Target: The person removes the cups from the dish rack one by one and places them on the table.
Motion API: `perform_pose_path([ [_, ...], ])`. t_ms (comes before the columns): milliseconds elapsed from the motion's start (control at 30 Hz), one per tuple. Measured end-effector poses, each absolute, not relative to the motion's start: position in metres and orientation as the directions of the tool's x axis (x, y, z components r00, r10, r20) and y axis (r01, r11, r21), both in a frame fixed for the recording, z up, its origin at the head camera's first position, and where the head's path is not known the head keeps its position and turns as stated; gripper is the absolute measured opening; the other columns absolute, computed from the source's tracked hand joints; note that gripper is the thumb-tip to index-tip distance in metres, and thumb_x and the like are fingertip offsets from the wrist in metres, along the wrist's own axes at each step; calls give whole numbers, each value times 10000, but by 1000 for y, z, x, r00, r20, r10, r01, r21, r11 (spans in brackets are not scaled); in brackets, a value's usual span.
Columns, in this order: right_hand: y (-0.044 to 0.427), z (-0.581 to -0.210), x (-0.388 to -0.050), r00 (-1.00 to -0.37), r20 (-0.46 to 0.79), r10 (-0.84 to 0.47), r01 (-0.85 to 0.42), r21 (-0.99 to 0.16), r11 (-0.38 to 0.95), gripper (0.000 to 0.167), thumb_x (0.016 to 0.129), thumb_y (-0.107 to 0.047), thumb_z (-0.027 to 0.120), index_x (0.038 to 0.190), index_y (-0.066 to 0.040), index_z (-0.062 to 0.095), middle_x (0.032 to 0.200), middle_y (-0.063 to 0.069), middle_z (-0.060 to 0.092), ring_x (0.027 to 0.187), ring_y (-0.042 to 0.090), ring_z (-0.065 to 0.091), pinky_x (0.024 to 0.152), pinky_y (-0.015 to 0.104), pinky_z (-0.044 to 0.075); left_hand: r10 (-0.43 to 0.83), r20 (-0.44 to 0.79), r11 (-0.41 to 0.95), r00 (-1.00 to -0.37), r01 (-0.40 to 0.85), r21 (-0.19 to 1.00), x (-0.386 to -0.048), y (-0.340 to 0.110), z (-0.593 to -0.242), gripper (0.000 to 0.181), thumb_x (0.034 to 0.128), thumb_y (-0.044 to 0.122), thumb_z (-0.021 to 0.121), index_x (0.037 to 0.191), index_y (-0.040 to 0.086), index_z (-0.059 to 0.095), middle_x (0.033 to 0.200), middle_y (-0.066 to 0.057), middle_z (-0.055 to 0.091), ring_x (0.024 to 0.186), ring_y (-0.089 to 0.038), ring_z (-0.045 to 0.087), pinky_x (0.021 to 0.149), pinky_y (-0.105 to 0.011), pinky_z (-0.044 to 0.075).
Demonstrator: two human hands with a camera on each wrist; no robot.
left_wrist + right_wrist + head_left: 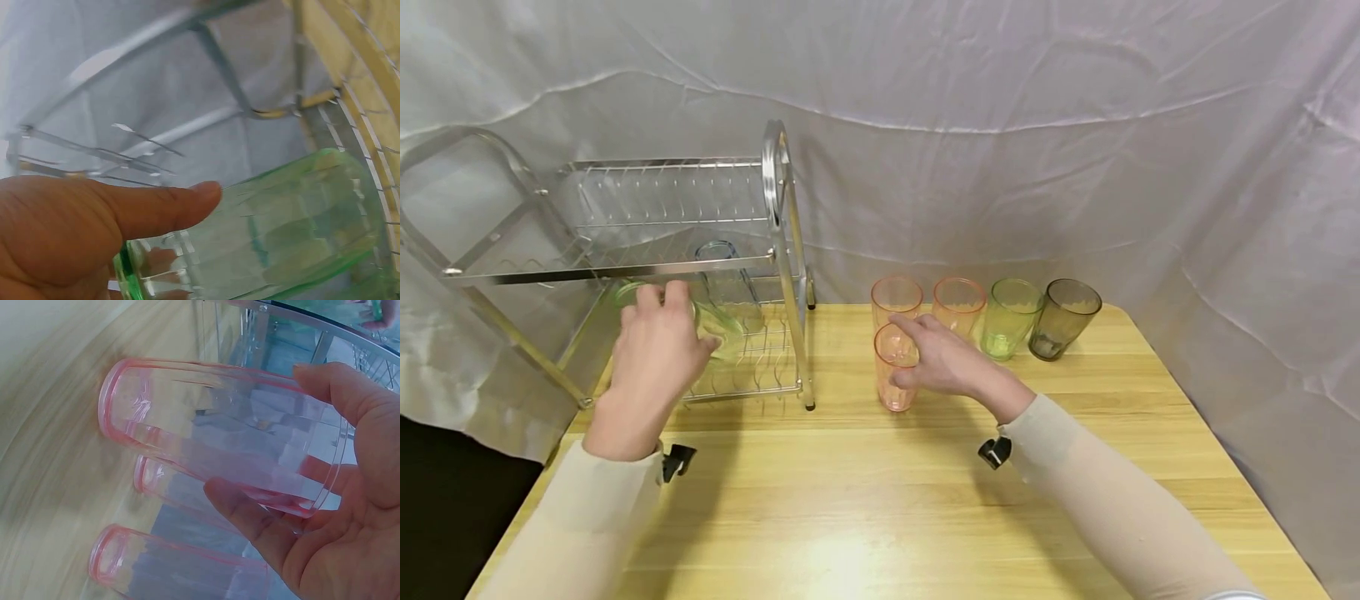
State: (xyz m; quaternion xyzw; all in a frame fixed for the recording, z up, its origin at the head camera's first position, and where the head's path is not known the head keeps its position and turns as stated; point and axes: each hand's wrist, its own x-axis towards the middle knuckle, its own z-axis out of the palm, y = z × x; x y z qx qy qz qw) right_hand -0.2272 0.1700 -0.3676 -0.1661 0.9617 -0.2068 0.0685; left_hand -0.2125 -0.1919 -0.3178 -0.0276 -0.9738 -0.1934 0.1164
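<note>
Near the worktop's (880,462) left edge, the left hand (658,358) grips a green cup (294,228); the right hand (951,360) holds a pink cup (215,428) high up, probably for balance.

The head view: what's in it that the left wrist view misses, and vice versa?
Only the head view: the right hand holding a pink glass, plus a dark glass on the table. Only the left wrist view: fingers of the left hand seen through the held green glass. Both: that hand and glass, the metal rack and the grey cloth.
</note>
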Motion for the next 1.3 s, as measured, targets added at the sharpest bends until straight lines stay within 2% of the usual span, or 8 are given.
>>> perform_pose_path([
  [167, 171, -367, -226, -937, -54, -346, -290, -438, 851, 962, 856, -417, 801, 1668, -227, 321, 1586, 209, 439, 1313, 392, 598, 1016, 563, 543, 29, 235, 924, -972, 115, 364, -193, -189, -305, 779, 891, 209, 839, 1462, -106, 413, 1441, -471, 369, 1184, -704, 417, 938, -773, 417],
  [500, 179, -364, -212, -936, 70, -344, -337, -460, 822, 975, 857, -450, 850, 1652, -185, 352, 1537, 196, 470, 1370, 391, 537, 1087, 581, 496, 43, 134, 912, -990, 94, 399, -160, -191, -288, 807, 895, 385, 830, 1443, -53, 431, 1383, -424, 419, 1175, -608, 487, 933, -726, 428],
  [633, 183, -360, -204, -935, 134, -330, -353, -462, 814, 939, 864, -450, 856, 1627, -159, 391, 1583, 193, 451, 1486, 413, 425, 1162, 622, 423, 69, 87, 900, -994, 99, 424, -149, -192, -287, 836, 887, 459, 832, 1452, -13, 435, 1413, -386, 430, 1185, -574, 512, 944, -734, 425],
  [767, 188, -360, -194, -934, 201, -297, -358, -478, 802, 871, 878, -426, 852, 1592, -139, 445, 1640, 215, 408, 1555, 431, 326, 1202, 662, 353, 120, 28, 861, -992, 118, 495, -141, -191, -289, 882, 879, 517, 829, 1490, 30, 420, 1497, -324, 433, 1322, -542, 459, 997, -737, 409],
  [967, 192, -365, -179, -917, 336, -216, -379, -560, 737, 724, 903, -337, 842, 1514, -89, 541, 1562, 164, 510, 1306, 341, 573, 979, 508, 574, 170, -34, 758, -985, 108, 643, -139, -178, -307, 932, 856, 567, 834, 1532, 100, 394, 1602, -278, 389, 1442, -539, 386, 1067, -750, 382],
  [1100, 193, -369, -170, -889, 417, -191, -431, -620, 656, 627, 904, -252, 849, 1448, -76, 591, 1432, 136, 602, 1175, 293, 628, 897, 430, 610, 197, -79, 639, -977, 67, 766, -141, -168, -327, 891, 850, 538, 850, 1522, 166, 399, 1516, -224, 482, 1317, -455, 521, 971, -599, 510],
  [1200, 193, -373, -163, -883, 430, -187, -450, -667, 593, 583, 905, -210, 846, 1425, -92, 610, 1340, 108, 637, 1148, 287, 643, 888, 414, 614, 250, -107, 463, -962, 21, 886, -145, -158, -343, 824, 875, 385, 869, 1506, 147, 395, 1380, -202, 557, 1164, -348, 609, 885, -427, 553],
  [1300, 193, -376, -157, -883, 421, -207, -463, -709, 532, 574, 910, -189, 840, 1430, -116, 610, 1313, 68, 639, 1167, 264, 629, 893, 393, 615, 302, -108, 299, -947, -14, 954, -149, -147, -358, 787, 878, 219, 869, 1490, 87, 393, 1341, -219, 561, 1086, -292, 645, 864, -347, 582],
])
